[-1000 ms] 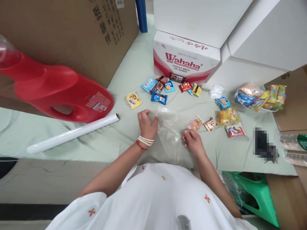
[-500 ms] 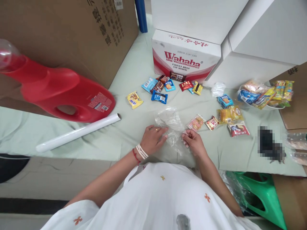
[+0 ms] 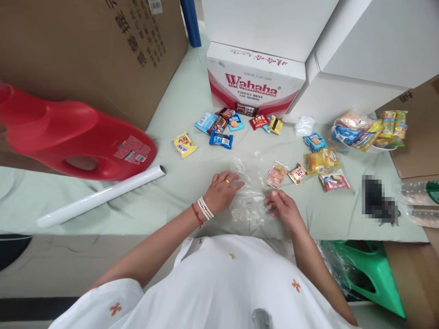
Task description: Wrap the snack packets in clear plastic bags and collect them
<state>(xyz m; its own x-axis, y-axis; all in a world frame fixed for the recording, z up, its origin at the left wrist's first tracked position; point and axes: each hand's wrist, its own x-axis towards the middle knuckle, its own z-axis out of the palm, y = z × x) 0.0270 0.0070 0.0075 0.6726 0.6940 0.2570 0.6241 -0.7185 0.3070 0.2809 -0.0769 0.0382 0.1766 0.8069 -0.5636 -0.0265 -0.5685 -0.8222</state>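
Note:
A clear plastic bag (image 3: 252, 208) lies crumpled on the cloth-covered table in front of me. My left hand (image 3: 222, 189) rests on its left edge, thumb and fingers a little apart. At the opposite edge is my right hand (image 3: 283, 209), its fingers loosely bent and parted, the tips at the film. Just beyond my right hand lie a pink cookie packet (image 3: 276, 174) and a small red-and-white snack packet (image 3: 297, 173). Further right are a yellow snack packet (image 3: 321, 161) and a red-and-white wrapped snack (image 3: 334, 181).
Several small snacks, including a blue packet (image 3: 221, 139) and a yellow packet (image 3: 185, 145), lie before the Wahaha carton (image 3: 254, 84). A snack-filled bowl (image 3: 384, 147) stands right. A red jug (image 3: 82, 137) and white roll (image 3: 103, 196) lie left. A green stool (image 3: 380, 278) is below.
My right hand has loosened its pinch on the bag, and its fingers have spread. The bag lies flatter. My left hand stays at its left side. The whole view has shifted slightly.

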